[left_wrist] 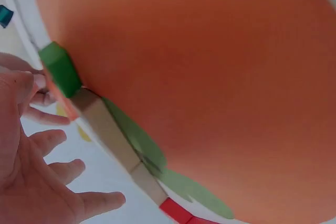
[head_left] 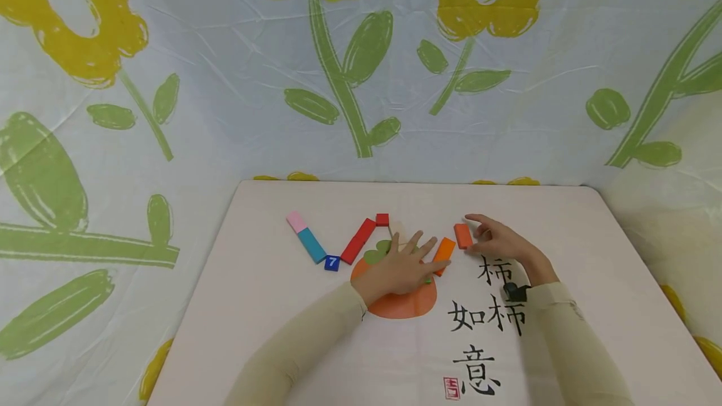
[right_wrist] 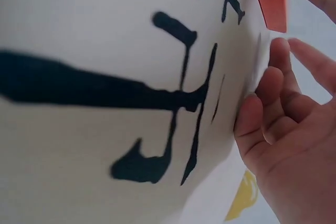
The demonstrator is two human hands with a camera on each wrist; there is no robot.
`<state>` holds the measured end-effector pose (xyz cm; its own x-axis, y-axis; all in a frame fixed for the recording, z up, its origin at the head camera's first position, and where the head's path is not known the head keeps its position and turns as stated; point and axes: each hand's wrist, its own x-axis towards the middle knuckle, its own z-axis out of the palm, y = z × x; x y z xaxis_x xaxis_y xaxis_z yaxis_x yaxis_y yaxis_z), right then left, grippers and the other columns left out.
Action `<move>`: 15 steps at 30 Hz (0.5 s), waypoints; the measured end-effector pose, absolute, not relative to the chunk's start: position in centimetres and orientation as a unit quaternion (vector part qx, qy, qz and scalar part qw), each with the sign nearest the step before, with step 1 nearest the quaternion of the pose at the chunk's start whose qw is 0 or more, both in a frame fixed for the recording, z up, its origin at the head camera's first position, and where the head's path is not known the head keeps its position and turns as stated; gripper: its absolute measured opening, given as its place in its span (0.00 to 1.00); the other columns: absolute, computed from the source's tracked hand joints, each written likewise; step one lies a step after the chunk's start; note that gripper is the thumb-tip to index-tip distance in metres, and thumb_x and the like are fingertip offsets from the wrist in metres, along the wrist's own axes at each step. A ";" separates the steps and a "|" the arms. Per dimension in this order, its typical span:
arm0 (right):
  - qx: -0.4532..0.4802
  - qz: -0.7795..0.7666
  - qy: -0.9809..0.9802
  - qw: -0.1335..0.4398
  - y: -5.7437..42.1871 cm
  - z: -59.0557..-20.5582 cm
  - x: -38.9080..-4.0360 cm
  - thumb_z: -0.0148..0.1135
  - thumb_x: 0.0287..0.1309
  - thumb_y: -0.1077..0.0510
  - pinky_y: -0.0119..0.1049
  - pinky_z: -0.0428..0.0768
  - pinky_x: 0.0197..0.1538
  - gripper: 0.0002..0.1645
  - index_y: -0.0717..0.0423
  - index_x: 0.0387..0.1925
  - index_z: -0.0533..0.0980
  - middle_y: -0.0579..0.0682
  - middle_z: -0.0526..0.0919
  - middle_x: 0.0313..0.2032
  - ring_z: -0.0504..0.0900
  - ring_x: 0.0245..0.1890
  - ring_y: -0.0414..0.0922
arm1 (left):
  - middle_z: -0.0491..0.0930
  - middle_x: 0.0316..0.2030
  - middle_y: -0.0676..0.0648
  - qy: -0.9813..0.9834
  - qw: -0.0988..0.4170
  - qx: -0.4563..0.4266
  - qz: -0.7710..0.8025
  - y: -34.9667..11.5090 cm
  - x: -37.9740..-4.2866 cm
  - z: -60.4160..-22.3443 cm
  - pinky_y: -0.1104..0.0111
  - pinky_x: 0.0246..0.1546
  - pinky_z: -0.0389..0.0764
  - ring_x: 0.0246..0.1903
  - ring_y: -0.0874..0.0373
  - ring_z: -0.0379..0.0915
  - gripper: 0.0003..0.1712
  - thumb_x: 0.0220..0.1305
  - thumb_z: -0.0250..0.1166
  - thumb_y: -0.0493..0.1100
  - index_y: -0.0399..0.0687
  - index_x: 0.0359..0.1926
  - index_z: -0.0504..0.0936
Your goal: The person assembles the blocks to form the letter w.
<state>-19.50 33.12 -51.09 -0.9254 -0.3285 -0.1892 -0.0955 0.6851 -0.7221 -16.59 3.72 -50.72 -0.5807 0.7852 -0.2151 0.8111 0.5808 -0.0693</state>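
My left hand [head_left: 397, 268] is spread over a row of blocks, its thumb at the orange block [head_left: 444, 257]. Beside it in the left wrist view are a green block [left_wrist: 62, 71], plain wooden blocks [left_wrist: 113, 129] and a red block [left_wrist: 176, 211]; the hand partly hides these from the head camera. To the right, the index finger and thumb of my right hand [head_left: 499, 242] stand apart around an orange-red block [head_left: 463, 236]. The thumb tip is right at its near end, the index fingertip beyond its far end. In the right wrist view, the other fingers curl below that block [right_wrist: 272, 3].
Further left, the zigzag row holds a pink block [head_left: 296, 222], a teal block [head_left: 312, 245], a blue cube [head_left: 332, 263] marked 7, long red blocks [head_left: 358, 241] and a red cube [head_left: 382, 220]. The table mat [head_left: 254, 331] bears a printed persimmon and black characters. A flowered cloth [head_left: 225, 80] hangs behind.
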 end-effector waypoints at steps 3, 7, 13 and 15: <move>-0.126 -0.377 0.902 0.169 33.2 -51.2 -19.7 0.74 0.57 0.58 0.50 0.76 0.48 0.48 0.63 0.73 0.59 0.63 0.74 0.50 0.77 0.45 0.55 | 0.40 0.79 0.51 0.884 0.097 0.449 -0.086 3.8 -17.1 -51.1 0.34 0.66 0.51 0.77 0.43 0.34 0.32 0.78 0.40 0.63 0.82 0.78 0.45; -0.135 -0.369 0.902 0.177 33.3 -51.3 -19.9 0.72 0.57 0.60 0.50 0.76 0.47 0.45 0.65 0.72 0.60 0.63 0.74 0.49 0.76 0.45 0.55 | 0.43 0.79 0.52 0.887 0.110 0.442 -0.075 3.8 -17.3 -51.7 0.34 0.66 0.50 0.77 0.44 0.34 0.31 0.77 0.39 0.64 0.84 0.77 0.45; -0.140 -0.372 0.901 0.173 33.2 -51.5 -20.0 0.72 0.58 0.62 0.48 0.76 0.45 0.45 0.66 0.71 0.60 0.63 0.74 0.48 0.76 0.42 0.53 | 0.43 0.79 0.53 0.890 0.120 0.434 -0.069 3.7 -17.4 -52.1 0.35 0.67 0.49 0.77 0.46 0.35 0.31 0.77 0.38 0.64 0.86 0.77 0.43; -0.147 -0.371 0.901 0.168 33.1 -51.5 -20.0 0.71 0.58 0.63 0.48 0.76 0.44 0.43 0.65 0.71 0.61 0.62 0.74 0.46 0.76 0.40 0.53 | 0.44 0.79 0.53 0.890 0.124 0.434 -0.068 3.7 -17.4 -52.1 0.35 0.67 0.48 0.77 0.47 0.37 0.30 0.78 0.37 0.64 0.86 0.77 0.43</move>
